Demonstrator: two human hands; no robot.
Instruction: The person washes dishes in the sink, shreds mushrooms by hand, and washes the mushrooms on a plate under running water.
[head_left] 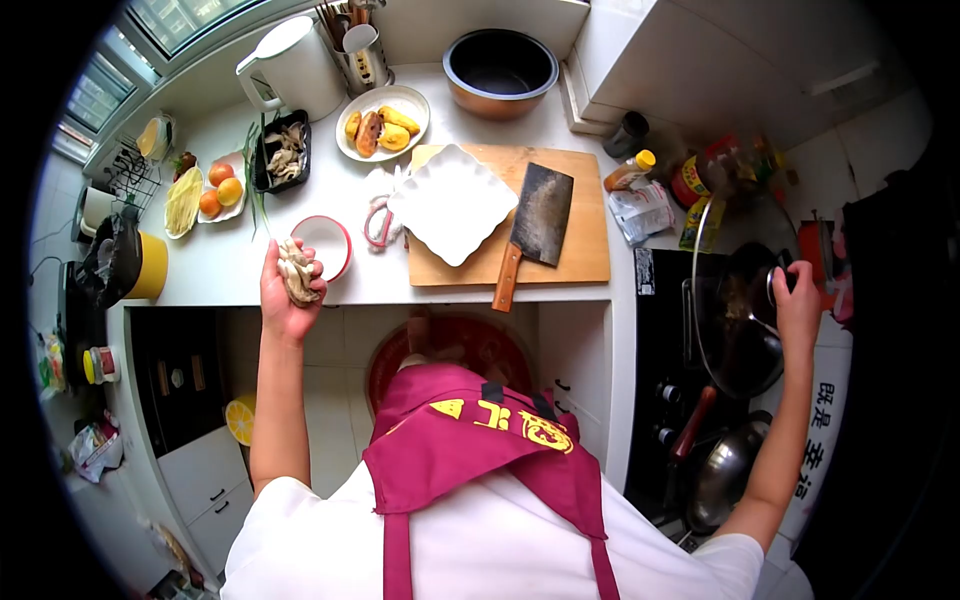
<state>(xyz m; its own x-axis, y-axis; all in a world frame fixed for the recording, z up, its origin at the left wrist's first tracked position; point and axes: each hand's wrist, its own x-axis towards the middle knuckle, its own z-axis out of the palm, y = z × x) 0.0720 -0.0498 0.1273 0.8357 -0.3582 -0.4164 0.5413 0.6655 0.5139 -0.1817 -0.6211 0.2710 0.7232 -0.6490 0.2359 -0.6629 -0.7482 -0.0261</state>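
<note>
1. My left hand (292,292) holds a small bunch of mushrooms (297,272). The fingers are curled around it, and the palm is turned up.
2. This bunch is above the front part of the white counter (370,285), just beside a bowl with a red rim (322,246).
3. My right hand (797,300) is closed on the knob of a glass lid (697,240). The fingers are narrow around this knob.
4. The lid is tilted at the stove side, over a dark pan (757,375). Some food is visible through the glass, but I cannot tell which food.
5. Between my two hands there is a wooden board (590,225). On it lie a white wavy plate (453,205) and a cleaver (545,212), whose handle goes past the front edge of the board.
6. Behind the bowl, a black tray (282,150) contains more mushrooms.
7. Near this tray, a round plate (418,104) carries yellow and brown pieces of food.
8. Behind the board stands a deep pot (500,97), dark inside.
</note>
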